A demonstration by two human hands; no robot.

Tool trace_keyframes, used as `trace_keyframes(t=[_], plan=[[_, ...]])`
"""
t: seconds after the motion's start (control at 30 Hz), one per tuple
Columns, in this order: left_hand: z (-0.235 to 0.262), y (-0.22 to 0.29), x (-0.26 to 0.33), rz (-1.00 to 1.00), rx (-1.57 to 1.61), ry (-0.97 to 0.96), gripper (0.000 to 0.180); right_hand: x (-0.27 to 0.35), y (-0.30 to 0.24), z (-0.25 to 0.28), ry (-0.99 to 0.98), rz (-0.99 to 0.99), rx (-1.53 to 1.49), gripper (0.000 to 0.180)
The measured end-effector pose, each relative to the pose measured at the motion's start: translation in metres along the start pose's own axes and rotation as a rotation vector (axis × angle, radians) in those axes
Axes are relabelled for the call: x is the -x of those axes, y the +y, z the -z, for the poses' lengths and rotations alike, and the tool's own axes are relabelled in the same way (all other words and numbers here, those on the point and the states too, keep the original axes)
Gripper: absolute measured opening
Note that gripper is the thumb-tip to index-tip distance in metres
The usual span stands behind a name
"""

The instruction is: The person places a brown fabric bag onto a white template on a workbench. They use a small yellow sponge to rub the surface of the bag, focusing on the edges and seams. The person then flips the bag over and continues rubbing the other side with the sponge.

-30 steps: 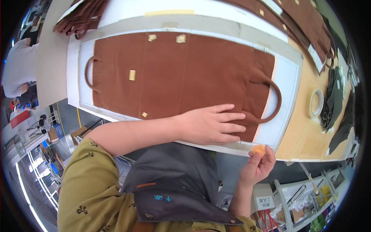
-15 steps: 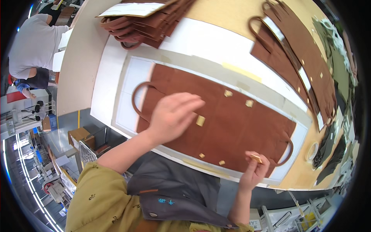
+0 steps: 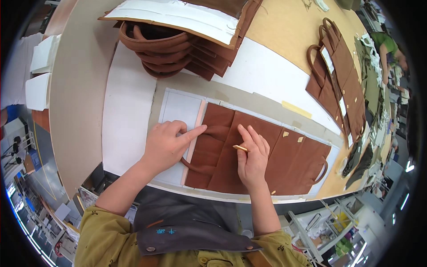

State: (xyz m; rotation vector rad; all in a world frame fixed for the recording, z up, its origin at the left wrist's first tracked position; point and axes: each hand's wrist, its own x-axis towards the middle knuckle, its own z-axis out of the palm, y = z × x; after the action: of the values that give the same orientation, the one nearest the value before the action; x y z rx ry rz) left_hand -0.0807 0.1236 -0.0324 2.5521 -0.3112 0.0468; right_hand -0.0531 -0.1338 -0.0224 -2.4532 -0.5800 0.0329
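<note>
A flat brown leather-like bag panel (image 3: 284, 164) with a handle at each end lies on a white-and-grey template board (image 3: 178, 109). My left hand (image 3: 164, 144) is at its left end, beside a pink strip (image 3: 194, 147). The index finger stretches to the panel's edge, nothing visibly gripped. The left handle (image 3: 200, 167) lies partly across the panel, near an edge or crease. Over the middle of the panel is my right hand (image 3: 254, 162), with a thin, pointed gold-coloured stick (image 3: 240, 147) between thumb and palm. Small yellowish patches (image 3: 300, 139) dot the panel.
A stack of brown bag pieces with handles (image 3: 164, 49) stands at the far left of the table. More brown panels (image 3: 340, 75) lie at the far right, beside dark green pieces (image 3: 367, 80). A metal-framed rack (image 3: 320, 227) is below the table's near right edge.
My view has shifted. My left hand has gone from above the panel to its left end. My right hand has moved left from the right end to the middle, still with the stick.
</note>
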Motion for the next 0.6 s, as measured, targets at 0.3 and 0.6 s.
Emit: trace_keyframes(t=[0.3,0.6], plan=[[0.003,-0.013,-0.006,-0.048,-0.005,-0.037,0.053,-0.018,0.001,-0.018,-0.032,-0.049,-0.036,0.017],[0.004,-0.014,-0.008,-0.033,0.047,-0.052,0.059,-0.017,0.003,-0.024,-0.044,-0.068,0.011,0.013]])
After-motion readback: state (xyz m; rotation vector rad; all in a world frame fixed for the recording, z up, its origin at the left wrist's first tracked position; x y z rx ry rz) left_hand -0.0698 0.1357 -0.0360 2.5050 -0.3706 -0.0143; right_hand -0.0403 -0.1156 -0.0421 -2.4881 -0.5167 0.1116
